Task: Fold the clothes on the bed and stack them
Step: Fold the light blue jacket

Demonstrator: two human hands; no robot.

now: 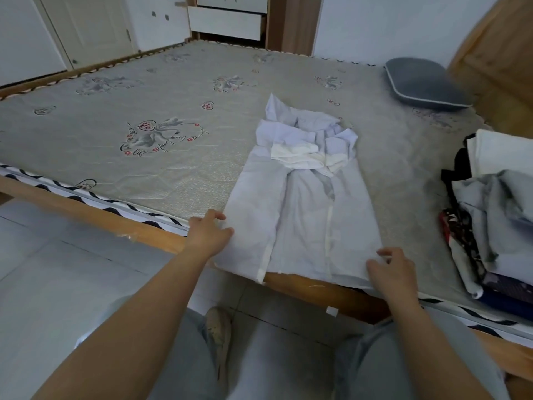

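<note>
A shirt [302, 197] lies on the mattress [144, 111], its hem at the near edge and its collar toward the far side, sleeves folded inward. The left hand [209, 235] rests at the shirt's near left corner, the right hand [392, 269] at its near right corner. A pile [490, 215] of clothes sits on the mattress to the right of the shirt, apart from it. A pillow [424, 82] lies behind the pile, at the far right. Drawers [227, 21] stand beyond the far edge, a door [86, 27] to their left.
</note>
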